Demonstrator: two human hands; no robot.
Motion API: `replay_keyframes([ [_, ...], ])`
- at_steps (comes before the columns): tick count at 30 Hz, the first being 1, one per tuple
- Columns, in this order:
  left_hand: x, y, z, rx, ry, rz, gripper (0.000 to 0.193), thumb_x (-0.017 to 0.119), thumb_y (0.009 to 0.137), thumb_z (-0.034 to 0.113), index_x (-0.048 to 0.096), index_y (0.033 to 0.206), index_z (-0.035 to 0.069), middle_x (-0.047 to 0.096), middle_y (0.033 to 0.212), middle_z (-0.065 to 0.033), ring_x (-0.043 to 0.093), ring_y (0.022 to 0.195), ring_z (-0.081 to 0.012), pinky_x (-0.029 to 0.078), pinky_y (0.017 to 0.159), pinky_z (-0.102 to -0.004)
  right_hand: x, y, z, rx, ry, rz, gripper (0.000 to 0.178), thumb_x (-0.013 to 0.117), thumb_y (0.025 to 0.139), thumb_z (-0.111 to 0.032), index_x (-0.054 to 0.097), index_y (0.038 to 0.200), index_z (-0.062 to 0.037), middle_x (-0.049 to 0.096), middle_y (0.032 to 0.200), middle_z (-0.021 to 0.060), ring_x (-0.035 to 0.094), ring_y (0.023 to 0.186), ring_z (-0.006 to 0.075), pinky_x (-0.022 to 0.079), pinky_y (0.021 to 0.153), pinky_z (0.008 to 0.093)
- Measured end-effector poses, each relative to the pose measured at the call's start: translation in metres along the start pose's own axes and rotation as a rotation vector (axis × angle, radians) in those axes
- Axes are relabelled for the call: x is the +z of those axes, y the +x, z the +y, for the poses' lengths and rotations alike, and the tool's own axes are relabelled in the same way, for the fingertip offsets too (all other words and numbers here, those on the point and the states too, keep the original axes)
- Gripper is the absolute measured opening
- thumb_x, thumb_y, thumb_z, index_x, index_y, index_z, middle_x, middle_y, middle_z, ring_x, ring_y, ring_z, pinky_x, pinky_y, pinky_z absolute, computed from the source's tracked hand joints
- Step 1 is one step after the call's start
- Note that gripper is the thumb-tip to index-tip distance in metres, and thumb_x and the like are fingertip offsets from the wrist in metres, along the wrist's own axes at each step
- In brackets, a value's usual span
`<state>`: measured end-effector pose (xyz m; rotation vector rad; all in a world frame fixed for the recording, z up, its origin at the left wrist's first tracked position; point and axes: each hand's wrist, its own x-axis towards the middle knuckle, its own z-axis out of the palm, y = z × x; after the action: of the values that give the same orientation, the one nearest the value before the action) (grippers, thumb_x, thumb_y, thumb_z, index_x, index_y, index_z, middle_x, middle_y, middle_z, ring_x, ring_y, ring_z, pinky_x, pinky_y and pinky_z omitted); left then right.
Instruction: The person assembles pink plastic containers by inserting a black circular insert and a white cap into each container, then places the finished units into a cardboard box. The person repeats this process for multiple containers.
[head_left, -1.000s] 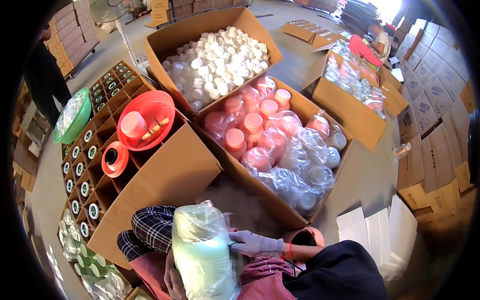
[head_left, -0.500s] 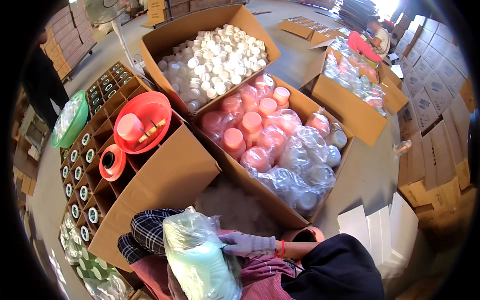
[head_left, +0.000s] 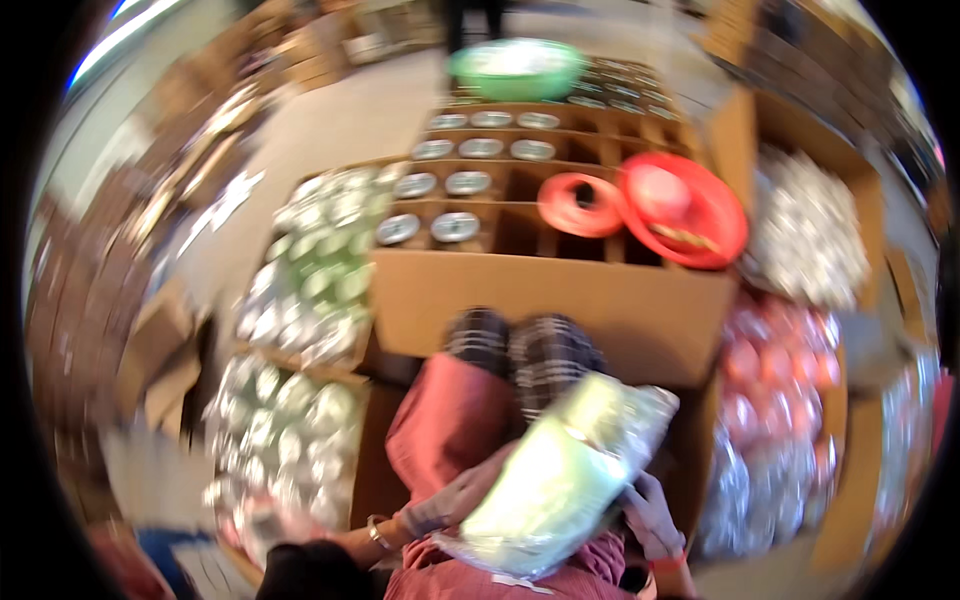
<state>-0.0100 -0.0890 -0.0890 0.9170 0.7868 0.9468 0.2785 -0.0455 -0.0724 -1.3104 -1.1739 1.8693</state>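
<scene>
A large pale green bottle in a clear plastic bag (head_left: 545, 490) lies tilted above my lap, its narrower end toward the upper right. My left hand (head_left: 468, 493), in a thin greyish glove, grips its left side, with the fingertips hidden against or under it. On the other side my gloved right hand (head_left: 652, 515) is closed on the bag's edge, though motion blurs the fingers. Beyond my knees stands a divided carton (head_left: 550, 290) with round-lidded containers in several cells. A red basin (head_left: 725, 225) with a pink jar inside and a red ring-shaped piece (head_left: 552, 212) rest on its dividers.
At the left, two open cartons hold bagged green bottles (head_left: 330, 270) and bagged pale bottles (head_left: 285, 430). To the right are bagged pink bottles (head_left: 770, 370) and a carton of white caps (head_left: 810, 230). A green basin (head_left: 520, 85) sits at the far end, near a standing person's legs.
The view has swung left, so the divided carton now lies straight ahead. My left hand has come into sight on the bagged bottle, which now tilts to the upper right.
</scene>
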Motion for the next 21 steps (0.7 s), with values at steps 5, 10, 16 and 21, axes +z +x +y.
replay_keyframes([
  [5,-0.005,-0.003,-0.004,0.177,-0.294,-0.087,0.068,0.066,0.094,0.029,0.038,0.146,-0.004,0.049,0.144,-0.0088,0.052,0.127,-0.0179,0.038,0.108,-0.0292,-0.012,0.007,0.016,0.054,-0.002,0.184,0.028,0.054,0.086,-0.01,0.062,0.109,0.0035,0.065,0.075,0.007,0.056,0.044,0.0152,0.045,0.038,0.0269],
  [10,0.0,0.027,0.012,-0.026,-0.352,0.248,0.065,0.044,0.1,0.048,0.039,0.145,0.001,0.059,0.127,-0.0117,0.056,0.115,-0.0228,0.042,0.103,-0.0392,-0.1,-0.012,-0.022,-0.139,0.437,0.469,0.022,0.059,0.087,-0.007,0.06,0.11,-0.0056,0.065,0.096,0.0059,0.063,0.079,0.0182,0.054,0.069,0.0361],
  [16,-0.003,0.075,0.007,0.116,-0.194,0.274,0.068,0.037,0.101,0.052,0.039,0.146,0.0,0.062,0.118,-0.0138,0.061,0.103,-0.0255,0.048,0.096,-0.0396,-0.309,-0.077,-0.021,-0.86,0.615,1.035,0.021,0.057,0.091,-0.003,0.056,0.109,-0.0148,0.061,0.1,0.0004,0.059,0.084,0.0132,0.051,0.073,0.0322],
  [21,0.016,0.111,0.022,0.194,0.302,0.385,0.051,0.039,0.102,0.041,0.053,0.134,0.004,0.066,0.095,-0.0109,0.063,0.068,-0.0178,0.053,0.059,-0.0275,-0.478,-0.084,0.088,-0.429,0.17,1.747,0.044,0.066,0.089,-0.023,0.052,0.129,-0.0113,0.066,0.096,0.008,0.064,0.08,0.0211,0.053,0.066,0.0361],
])
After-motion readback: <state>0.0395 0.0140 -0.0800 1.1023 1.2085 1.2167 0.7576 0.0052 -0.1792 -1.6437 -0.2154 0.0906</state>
